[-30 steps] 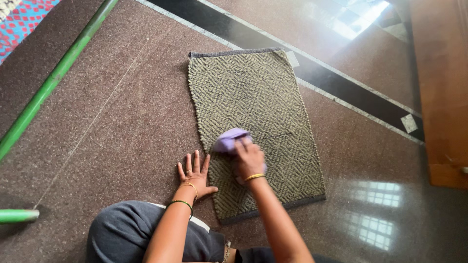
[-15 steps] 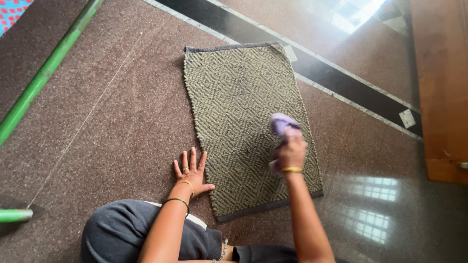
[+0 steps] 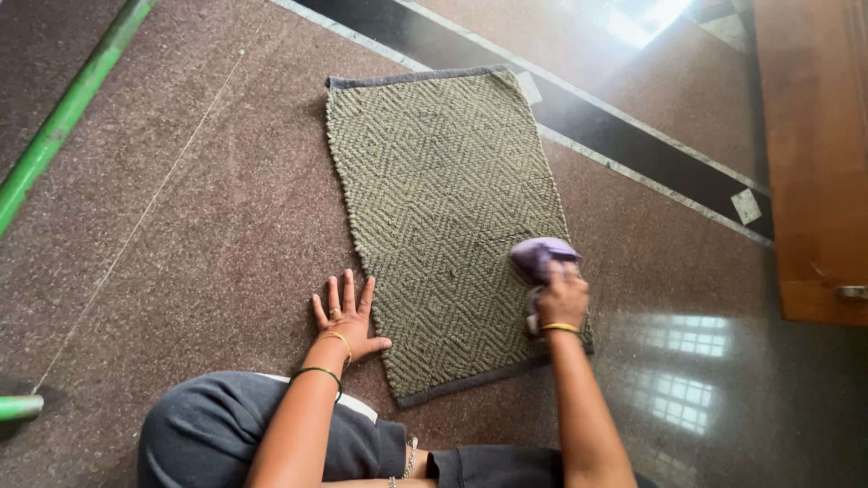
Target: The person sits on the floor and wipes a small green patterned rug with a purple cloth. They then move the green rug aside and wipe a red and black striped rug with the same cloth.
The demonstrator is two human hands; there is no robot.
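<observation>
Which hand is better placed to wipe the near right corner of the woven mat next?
Probably the right hand: it grips the purple cloth at the woven mat's right edge, close to that corner. The left hand lies flat on the floor beside the mat's left edge, empty.

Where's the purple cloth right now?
In the head view, the purple cloth is in the right hand, on the woven mat's right edge near its lower corner.

We see an olive mat woven in diamond zigzags with grey ends, a lilac cloth, speckled maroon floor, and a green pole.
</observation>
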